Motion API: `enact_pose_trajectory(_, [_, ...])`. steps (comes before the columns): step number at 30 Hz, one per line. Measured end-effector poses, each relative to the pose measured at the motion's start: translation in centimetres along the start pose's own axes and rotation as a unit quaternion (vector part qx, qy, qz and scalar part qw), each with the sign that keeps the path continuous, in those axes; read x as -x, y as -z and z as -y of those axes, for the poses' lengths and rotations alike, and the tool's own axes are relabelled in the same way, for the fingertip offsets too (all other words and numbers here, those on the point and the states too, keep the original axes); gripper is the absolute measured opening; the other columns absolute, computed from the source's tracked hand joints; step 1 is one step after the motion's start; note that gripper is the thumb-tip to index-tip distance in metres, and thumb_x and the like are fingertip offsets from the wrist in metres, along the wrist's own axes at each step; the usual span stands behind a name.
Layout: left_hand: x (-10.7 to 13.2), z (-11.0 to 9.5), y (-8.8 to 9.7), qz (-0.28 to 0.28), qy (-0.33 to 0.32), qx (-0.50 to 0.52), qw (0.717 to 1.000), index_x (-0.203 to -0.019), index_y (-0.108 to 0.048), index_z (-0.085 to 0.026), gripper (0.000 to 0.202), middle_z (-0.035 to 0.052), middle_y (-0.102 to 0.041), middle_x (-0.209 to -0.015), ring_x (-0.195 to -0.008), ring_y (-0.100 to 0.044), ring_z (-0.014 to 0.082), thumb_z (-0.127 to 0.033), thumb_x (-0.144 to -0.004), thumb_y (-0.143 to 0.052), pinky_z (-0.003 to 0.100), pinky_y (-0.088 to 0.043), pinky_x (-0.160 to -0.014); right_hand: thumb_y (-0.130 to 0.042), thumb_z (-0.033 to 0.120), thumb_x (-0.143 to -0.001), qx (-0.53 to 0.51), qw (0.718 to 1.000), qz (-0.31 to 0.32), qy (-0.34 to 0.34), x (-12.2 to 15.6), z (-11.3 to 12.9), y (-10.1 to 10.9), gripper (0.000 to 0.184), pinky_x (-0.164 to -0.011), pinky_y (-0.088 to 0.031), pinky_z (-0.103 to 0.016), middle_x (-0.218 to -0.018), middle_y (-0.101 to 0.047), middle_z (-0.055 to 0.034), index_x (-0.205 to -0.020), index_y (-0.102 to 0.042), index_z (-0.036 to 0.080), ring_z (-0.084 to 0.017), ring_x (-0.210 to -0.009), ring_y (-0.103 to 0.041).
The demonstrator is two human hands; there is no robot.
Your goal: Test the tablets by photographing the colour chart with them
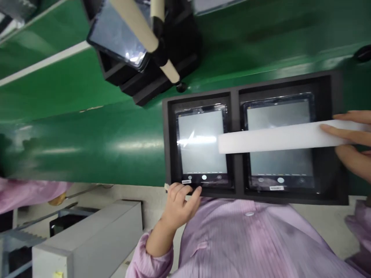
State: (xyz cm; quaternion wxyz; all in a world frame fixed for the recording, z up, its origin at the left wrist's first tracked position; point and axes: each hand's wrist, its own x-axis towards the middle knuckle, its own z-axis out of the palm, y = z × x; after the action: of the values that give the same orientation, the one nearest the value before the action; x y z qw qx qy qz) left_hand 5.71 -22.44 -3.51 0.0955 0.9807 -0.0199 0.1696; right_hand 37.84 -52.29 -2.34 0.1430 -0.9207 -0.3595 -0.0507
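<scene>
In front of me lies a black two-compartment tray (236,170) holding one tablet in each compartment. The left tablet (203,143) and the right tablet (278,164) both have lit, greyish screens with a row of round icons below. My right hand (353,144), at the right edge of view, grips a long white foam-like strip (275,139). The strip hangs over the right tablet and reaches across the divider to the left tablet's edge; whether it touches them I cannot tell. My left hand (181,206) has its fingers curled over the tray's lower left rim.
A stack of black trays (174,65) with another tablet (116,34) on top stands at the back, behind cream-coloured tubes (139,25). The green work surface (116,150) runs across. At lower left are a grey cabinet (87,239) and another person's pink sleeve (29,193).
</scene>
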Motion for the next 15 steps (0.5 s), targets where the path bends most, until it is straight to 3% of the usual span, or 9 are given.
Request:
enact_pose_trajectory(3, [-3.0,-1.3,-0.3,0.052,-0.039,0.049,0.997,-0.113,-0.071,-0.030,0.035,0.0043,-0.055,-0.095,-0.093,-0.051,0.0207,-0.016,-0.081,-0.070,0.038,-0.044,-0.092,-0.052,0.026,-0.094,-0.042,0.998,-0.019,0.045,0.3,0.3,0.8,0.024,-0.093,-0.048,-0.045,-0.116,-0.070,-0.0060,-0.101,-0.075,0.030,-0.025,-0.111,-0.066])
enact_pose_trajectory(7, [-8.3,-4.3,-1.6,0.111,-0.110,0.062,0.986,-0.130,-0.067,-0.038,0.046,0.0037,-0.059,-0.100,-0.093,-0.048,0.0202,-0.017,-0.089,-0.065,0.035,-0.041,-0.094,-0.054,0.023,-0.093,0.016,0.997,-0.058,0.045,3.2,-1.1,2.2,0.022,-0.084,-0.044,-0.042,-0.112,-0.072,-0.0046,-0.101,-0.074,0.030,-0.024,-0.101,-0.069])
enact_pose_trajectory(11, [-11.4,-6.3,-2.5,0.136,-0.143,0.054,0.979,-0.130,-0.068,-0.033,0.034,0.0049,-0.061,-0.100,-0.095,-0.047,0.0220,-0.039,-0.097,-0.061,0.035,-0.041,-0.093,-0.056,0.026,-0.091,0.055,0.994,-0.087,-0.036,7.5,-1.8,3.4,0.022,-0.083,-0.047,-0.042,-0.113,-0.071,-0.0059,-0.106,-0.073,0.028,-0.026,-0.096,-0.069])
enact_pose_trajectory(15, [-11.9,-6.6,-2.9,0.147,-0.152,0.048,0.976,-0.125,-0.070,-0.031,0.032,0.0062,-0.061,-0.098,-0.096,-0.048,0.0231,-0.042,-0.097,-0.060,0.036,-0.042,-0.091,-0.056,0.028,-0.088,0.085,0.984,-0.108,-0.111,10.2,-2.0,3.8,0.023,-0.082,-0.048,-0.041,-0.107,-0.072,-0.0044,-0.103,-0.074,0.029,-0.025,-0.091,-0.070])
